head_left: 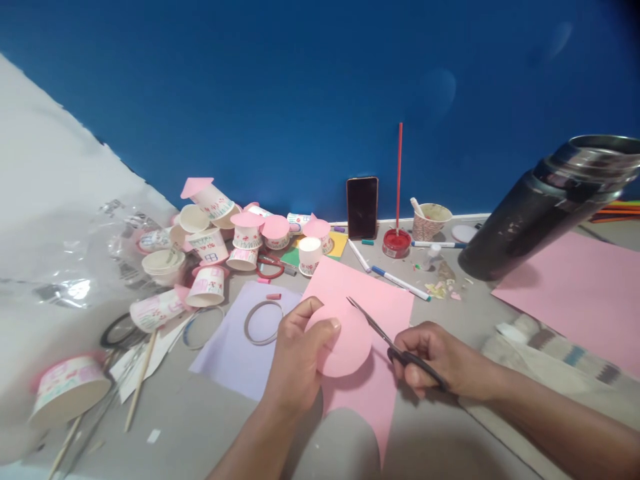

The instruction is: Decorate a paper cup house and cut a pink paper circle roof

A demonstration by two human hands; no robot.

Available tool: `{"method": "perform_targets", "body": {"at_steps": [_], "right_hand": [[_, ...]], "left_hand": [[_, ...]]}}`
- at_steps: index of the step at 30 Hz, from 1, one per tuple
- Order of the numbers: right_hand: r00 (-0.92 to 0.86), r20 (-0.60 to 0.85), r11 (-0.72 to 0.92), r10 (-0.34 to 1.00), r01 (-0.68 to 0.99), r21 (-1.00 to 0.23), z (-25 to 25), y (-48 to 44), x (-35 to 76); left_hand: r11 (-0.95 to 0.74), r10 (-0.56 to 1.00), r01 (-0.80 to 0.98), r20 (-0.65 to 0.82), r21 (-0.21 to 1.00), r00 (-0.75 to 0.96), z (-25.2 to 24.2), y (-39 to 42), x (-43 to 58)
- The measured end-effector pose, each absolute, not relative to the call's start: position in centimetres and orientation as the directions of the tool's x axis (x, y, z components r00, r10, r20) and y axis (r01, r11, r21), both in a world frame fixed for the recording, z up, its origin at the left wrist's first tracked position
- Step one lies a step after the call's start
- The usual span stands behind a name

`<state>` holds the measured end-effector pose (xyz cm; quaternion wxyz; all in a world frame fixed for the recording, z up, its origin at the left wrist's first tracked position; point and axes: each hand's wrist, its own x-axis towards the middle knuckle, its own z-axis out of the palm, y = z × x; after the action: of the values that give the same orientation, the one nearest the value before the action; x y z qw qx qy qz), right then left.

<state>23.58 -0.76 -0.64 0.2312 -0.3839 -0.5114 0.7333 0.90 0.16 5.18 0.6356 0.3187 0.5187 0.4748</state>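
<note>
My left hand [300, 353] grips a pink paper circle [347, 350] near its left edge, with the thumb lying on top. In my right hand [430, 360] is a pair of scissors [385, 337] with black handles. Their blades point up and left beside the circle's upper right edge and look nearly closed; I cannot tell whether they touch the paper. Under the circle lies a pink sheet [367, 287] with a round piece cut out of its lower edge. To its left is a lilac sheet [225, 353] bearing a grey ring [250, 323].
Several decorated paper cups [207, 287] crowd the left side by clear plastic [75, 267]. A phone [363, 207] leans on the blue wall. Markers [400, 283] and a red pot [397, 243] lie ahead. A black flask [535, 213] and another pink sheet [580, 293] occupy the right.
</note>
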Motion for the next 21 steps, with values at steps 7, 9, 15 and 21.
{"method": "perform_targets", "body": {"at_steps": [7,9,15,21], "right_hand": [[-0.592,-0.332,-0.380,0.734,0.048,-0.924,-0.89,-0.86,23.53],[-0.596,-0.326,-0.380,0.734,0.037,-0.924,-0.86,-0.90,23.54],[-0.607,-0.325,-0.382,0.725,0.040,-0.923,-0.27,-1.02,23.41],[-0.566,-0.254,-0.344,0.784,-0.056,-0.937,-0.27,-0.96,23.34]], "left_hand": [[0.339,0.937,-0.304,-0.348,0.890,0.024,5.31,0.05,0.86],[0.334,0.938,-0.318,-0.347,0.887,0.018,5.36,0.04,0.90],[0.295,0.948,-0.370,-0.319,0.881,-0.003,5.15,-0.05,1.13],[0.286,0.942,-0.483,-0.336,0.828,-0.019,4.83,0.13,1.32]]}}
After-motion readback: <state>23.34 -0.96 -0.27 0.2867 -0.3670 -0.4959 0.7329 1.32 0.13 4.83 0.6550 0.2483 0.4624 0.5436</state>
